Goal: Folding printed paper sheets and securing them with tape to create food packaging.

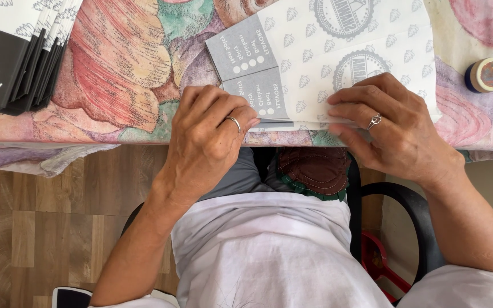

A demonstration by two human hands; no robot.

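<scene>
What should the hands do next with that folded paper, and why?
Probably press and slide along the fold: both the left hand and right hand already pin the white paper sheet at the table edge, its lower flap doubled over.
</scene>
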